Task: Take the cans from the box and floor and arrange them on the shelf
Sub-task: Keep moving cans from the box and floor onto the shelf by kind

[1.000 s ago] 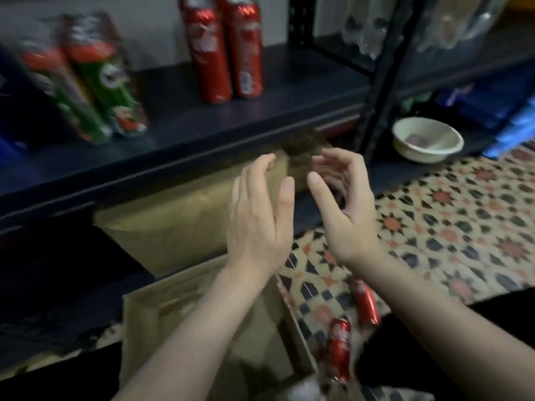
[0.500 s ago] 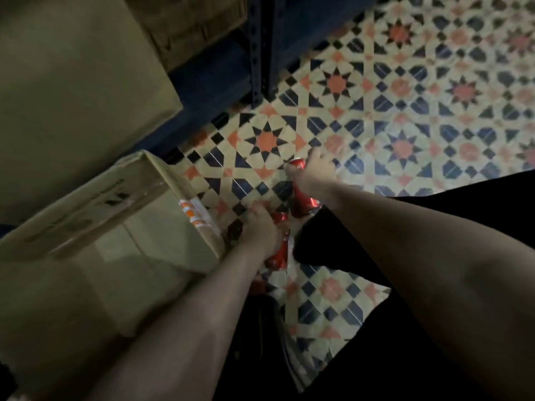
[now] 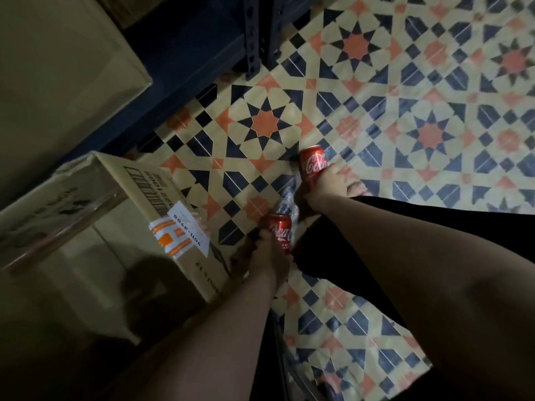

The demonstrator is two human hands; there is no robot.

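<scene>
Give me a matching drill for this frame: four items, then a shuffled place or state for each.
Items:
1. left hand
2. right hand
3. cardboard box
4. shelf post

States:
A. open-topped, left of the cans, orange-and-white label on its edge
B. grips the farther red can
C. dark blue, at the top of the view
D. grips the nearer red can

Pairs: 1-D, 2-B, 3-A, 4-C

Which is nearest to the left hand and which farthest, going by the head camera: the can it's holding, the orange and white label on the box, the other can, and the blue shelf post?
1. The can in the left hand, gripped.
2. The orange and white label, on the box beside it.
3. The other can, held by the right hand, farther out on the floor.
4. The blue shelf post, at the top.
</scene>
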